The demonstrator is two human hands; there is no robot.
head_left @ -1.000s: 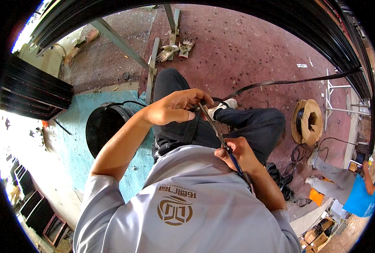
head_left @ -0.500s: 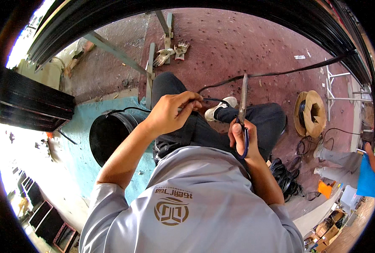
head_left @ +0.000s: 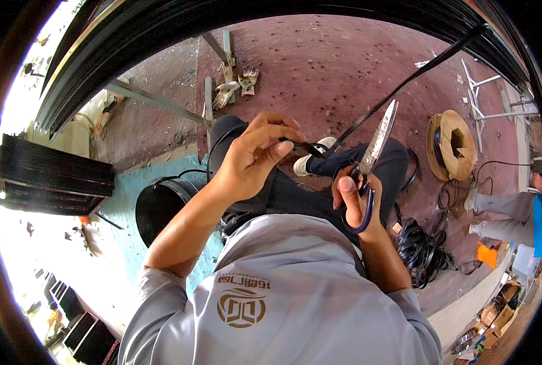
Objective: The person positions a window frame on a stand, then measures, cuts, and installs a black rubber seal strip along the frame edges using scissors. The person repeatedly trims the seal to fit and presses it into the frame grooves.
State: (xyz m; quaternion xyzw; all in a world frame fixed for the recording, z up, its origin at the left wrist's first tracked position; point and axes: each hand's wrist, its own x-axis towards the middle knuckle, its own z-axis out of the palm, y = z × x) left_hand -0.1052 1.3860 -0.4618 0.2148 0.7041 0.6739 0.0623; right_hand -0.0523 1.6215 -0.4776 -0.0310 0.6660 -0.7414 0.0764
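My left hand (head_left: 252,157) is in front of my lap, thumb and fingers pinched on a flat black strip (head_left: 377,104). From there the strip rises in a slanting line to the far right, toward the long black bars overhead. A pair of scissors (head_left: 377,140) is in my right hand (head_left: 359,198), with fingers around the dark handles. Its blades point up and away, close together, and stand apart from the strip in the picture. Part of the strip near my left fingers is hidden by them.
A black bucket (head_left: 161,210) lies to my left on a light blue sheet. Work gloves (head_left: 225,94) lie beyond, by metal legs. On the right are a cardboard reel (head_left: 456,146), a heap of black strip (head_left: 422,246) and another person's legs (head_left: 505,219). Black bars (head_left: 52,176) stand at left.
The scissors have tilted to the right, away from upright. The strip now slants more steeply up to the right, and my left fingers have spread a little while still pinching it.
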